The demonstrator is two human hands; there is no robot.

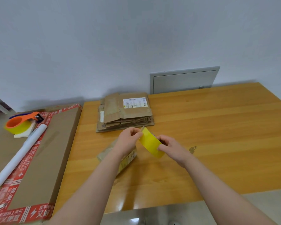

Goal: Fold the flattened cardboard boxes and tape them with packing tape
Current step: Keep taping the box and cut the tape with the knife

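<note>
Fingers: we see the left hand (128, 140) pinching the far end of a strip of yellow packing tape (150, 143) with its fingertips (137, 133), while the right hand (170, 147) pinches the near end between thumb (161, 146) and curled fingers.
Tape strip: we find it stretched between the two hands, held in the air just on the near side of the stack of flattened cardboard boxes (125, 114), running from far left to near right.
Stack: our landmark lies flat on the wooden table (217, 135) near the wall, and its top piece bears a white shipping label (134, 102).
Small cardboard box (128, 159): nearer to us than the stack, it lies on the table under the left forearm. It is partly hidden and blurred, with yellow tape showing on it, and we cannot tell how far it is folded.
Tape dispenser (21, 123): well to the left of the stack, orange, loaded with a yellow roll.
White paper roll (21, 153): left of the stack and nearer to us than the dispenser.
Large flat carton (44, 159): left of the stack, edged in red printed tape, carrying the dispenser and the paper roll.
Grey wall panel (183, 80): behind the stack, to its right.
Dark mark (192, 149): on the tabletop, right of the stack and nearer to us, just beyond the right hand.
</note>
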